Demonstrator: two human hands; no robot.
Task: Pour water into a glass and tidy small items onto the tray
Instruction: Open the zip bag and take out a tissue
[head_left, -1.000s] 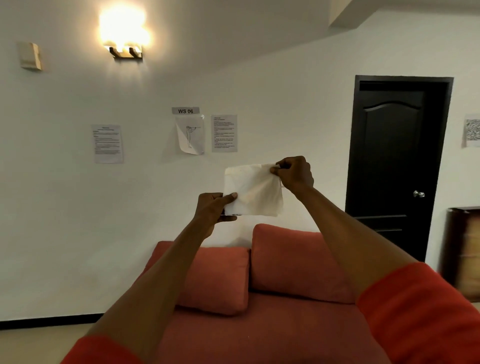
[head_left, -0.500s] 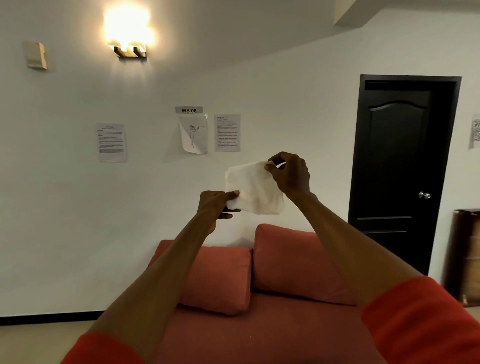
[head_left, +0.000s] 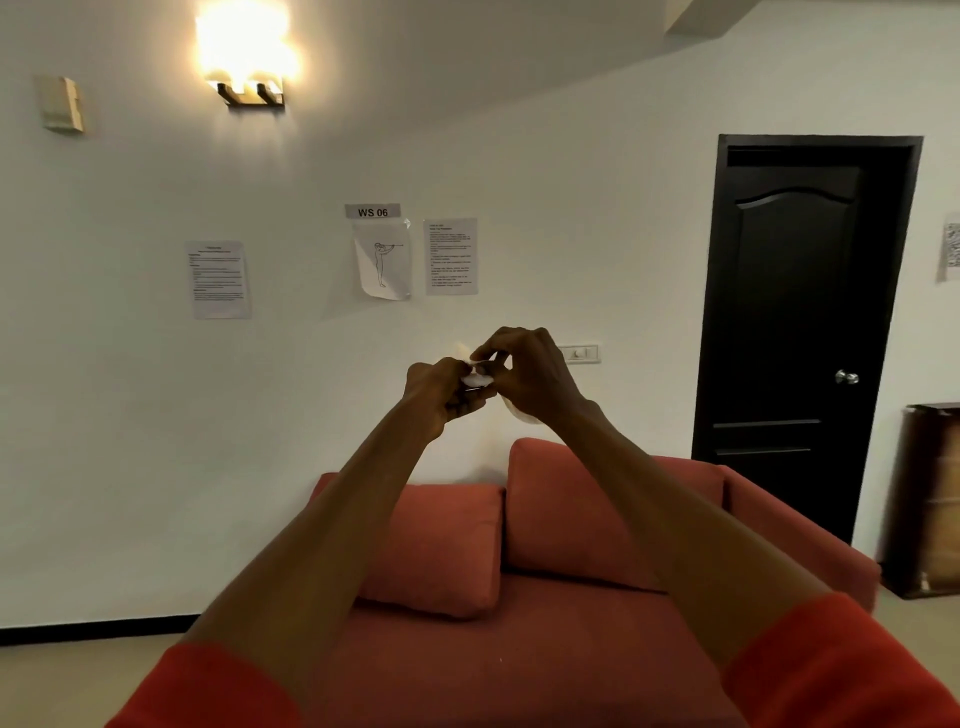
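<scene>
Now both arms are stretched out at chest height over the red sofa (head_left: 519, 649), and the two hands meet in front of the white wall (head_left: 597, 234). The left hand (head_left: 441, 392) has its fingers curled in, pinching one edge of a small white napkin (head_left: 477, 378). The right hand (head_left: 527, 371) is bent over the top, thumb and fingers nipping the same napkin from the other side. So neither hand is spread; both are closed tight on that one soft thing, and they're touching or nearly so. Only slivers of white show: a bit between the knuckles and a pale corner below the right wrist. How many folds it has, I can't tell.

Where are we in the job? My read: this is the tidying half, with the napkin being folded small before it goes to the tray. No tray, no glass, no water anywhere in view; just cushions, papers on the wall and a dark door (head_left: 800, 338) to the right.

What's next, then? Probably pressing the fold flat so it doesn't spring open, then looking down to find the tray and laying the napkin on it. Thin paper, so a light pinch, no tugging, or it tears.
</scene>
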